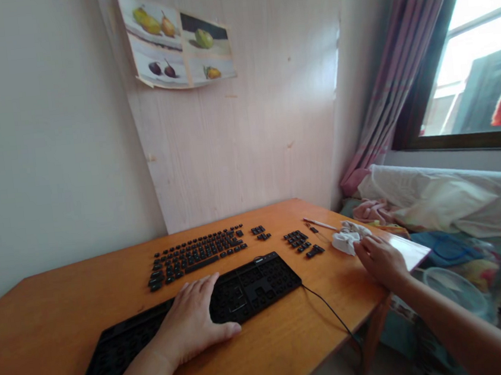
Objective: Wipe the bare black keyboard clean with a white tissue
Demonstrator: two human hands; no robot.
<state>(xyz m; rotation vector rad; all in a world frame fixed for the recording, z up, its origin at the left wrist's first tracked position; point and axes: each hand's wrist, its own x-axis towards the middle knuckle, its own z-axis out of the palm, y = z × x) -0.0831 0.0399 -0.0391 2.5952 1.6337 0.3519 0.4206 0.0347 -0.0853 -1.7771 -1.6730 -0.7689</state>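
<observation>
A black keyboard base [265, 287] without its keycaps lies slanted on the wooden table. My left hand [197, 318] rests across its middle, thumb spread from the fingers. At the table's right side, my right hand [381, 260] has its fingers bent together at a crumpled white cloth or tissue [346, 240]; the fingertips are partly hidden, and whether they grip it is unclear. Loose black keycaps [199, 254] stand in keyboard-like rows behind the base. Smaller groups of keycaps [296, 240] lie to the right.
A thin white stick [320, 223] lies behind the cloth. Under my right hand's side is a white flat sheet or board [407, 250]. The keyboard cable [330, 307] runs over the table's front edge [330, 346]. Bags and a clear tub [456, 291] stand at the right.
</observation>
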